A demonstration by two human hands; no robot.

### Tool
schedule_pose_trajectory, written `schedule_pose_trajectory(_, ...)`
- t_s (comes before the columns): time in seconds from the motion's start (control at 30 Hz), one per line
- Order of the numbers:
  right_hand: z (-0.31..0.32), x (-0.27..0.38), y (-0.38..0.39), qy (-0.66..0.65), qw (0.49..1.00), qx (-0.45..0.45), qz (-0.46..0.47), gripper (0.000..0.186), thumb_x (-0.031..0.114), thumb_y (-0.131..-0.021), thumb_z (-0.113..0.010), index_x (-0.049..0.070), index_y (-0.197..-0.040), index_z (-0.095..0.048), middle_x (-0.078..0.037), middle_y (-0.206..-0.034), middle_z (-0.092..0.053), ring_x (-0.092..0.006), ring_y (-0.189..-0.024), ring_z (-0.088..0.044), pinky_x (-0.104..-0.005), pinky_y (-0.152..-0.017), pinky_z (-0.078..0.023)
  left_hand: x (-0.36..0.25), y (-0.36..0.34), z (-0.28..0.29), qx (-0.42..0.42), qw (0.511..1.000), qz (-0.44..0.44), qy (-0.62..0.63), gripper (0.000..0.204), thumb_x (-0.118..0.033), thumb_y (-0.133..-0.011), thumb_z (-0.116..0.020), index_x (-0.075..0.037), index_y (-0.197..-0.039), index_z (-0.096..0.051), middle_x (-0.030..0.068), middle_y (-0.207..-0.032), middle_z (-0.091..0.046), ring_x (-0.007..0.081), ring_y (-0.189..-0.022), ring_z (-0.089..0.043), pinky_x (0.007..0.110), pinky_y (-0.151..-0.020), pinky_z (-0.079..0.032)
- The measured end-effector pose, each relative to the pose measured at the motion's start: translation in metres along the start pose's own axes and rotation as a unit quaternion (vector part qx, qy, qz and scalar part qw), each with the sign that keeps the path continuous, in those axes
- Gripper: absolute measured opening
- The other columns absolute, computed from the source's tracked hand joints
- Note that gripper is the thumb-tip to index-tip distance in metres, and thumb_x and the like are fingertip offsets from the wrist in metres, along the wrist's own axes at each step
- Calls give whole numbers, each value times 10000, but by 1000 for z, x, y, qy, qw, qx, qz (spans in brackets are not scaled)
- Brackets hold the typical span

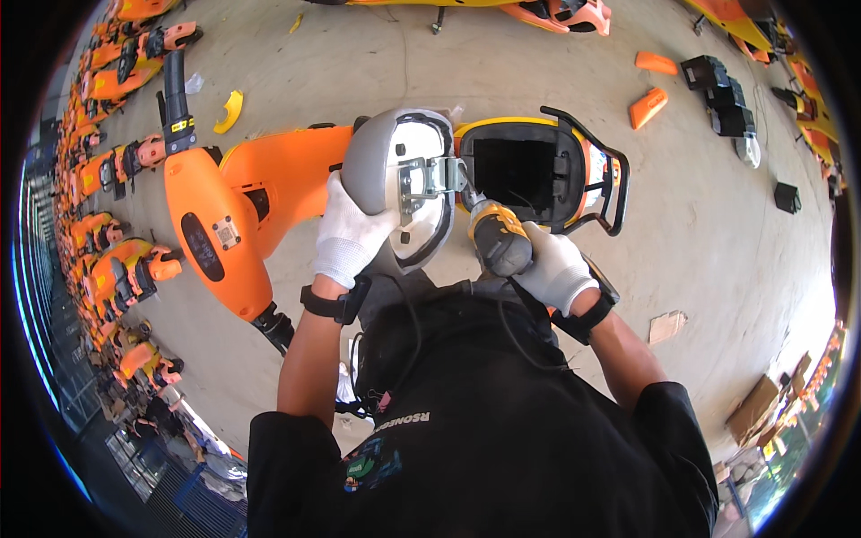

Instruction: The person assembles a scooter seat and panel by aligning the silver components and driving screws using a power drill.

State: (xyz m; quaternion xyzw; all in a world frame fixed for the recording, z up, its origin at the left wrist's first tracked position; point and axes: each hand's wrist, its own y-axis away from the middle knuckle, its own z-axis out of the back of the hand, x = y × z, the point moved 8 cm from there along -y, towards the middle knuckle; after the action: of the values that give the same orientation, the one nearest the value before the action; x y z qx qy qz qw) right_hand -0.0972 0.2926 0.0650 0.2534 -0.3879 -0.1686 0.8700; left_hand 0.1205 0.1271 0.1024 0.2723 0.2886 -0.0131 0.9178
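In front of me stands an orange scooter [300,166], its handlebar end to the left and its rear to the right. The grey seat [372,161] is tipped up, its white underside and metal hinge [435,177] facing right. My gloved left hand [352,224] grips the near edge of that seat. A yellow and black power drill [500,240] is in my gloved right hand [554,266], its tip at the hinge. Whether the bit sits in a screw is too small to tell. Right of the hinge, the black storage compartment [513,170] lies uncovered.
A black rear rack [614,193] juts from the scooter's right end. Orange panels [647,108] and black boxes [722,94] lie on the floor at the far right. A yellow curved part [230,112] lies beyond the handlebar. Rows of orange scooters [117,269] line the left side.
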Motion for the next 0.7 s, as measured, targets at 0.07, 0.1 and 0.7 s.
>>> schedule_pose_trajectory(0.07,0,-3,-3,-10,999,10,-31,365,275,-774,-712,79,-1060,-596,-202,-898,-682,-396,-902,-645,-433,-766,-522,3,1,-1,-21,1000,-2,-14,755,-228,-666,-752,32,-1269,-380,212,-1081,-638,343,-1010,-642,383,-889,-502)
schedule_pose_trajectory(0.1,0,-2,-2,-7,999,13,-29,352,268,-778,-705,76,-1049,-588,-206,-896,-680,-397,-901,-644,-442,-763,-519,7,1,-4,-24,1000,-6,-14,751,-231,-664,-754,24,-1266,-384,209,-1079,-638,348,-1008,-640,388,-887,-502)
schedule_pose_trajectory(0.7,1,-20,-12,-150,988,-27,-35,360,203,-766,-740,24,-1063,-644,-174,-897,-705,-316,-868,-697,-339,-751,-538,-1,29,-21,-25,992,-14,-122,1027,-375,-656,-821,34,-1405,-249,268,-1225,-511,405,-1080,-581,450,-909,-501)
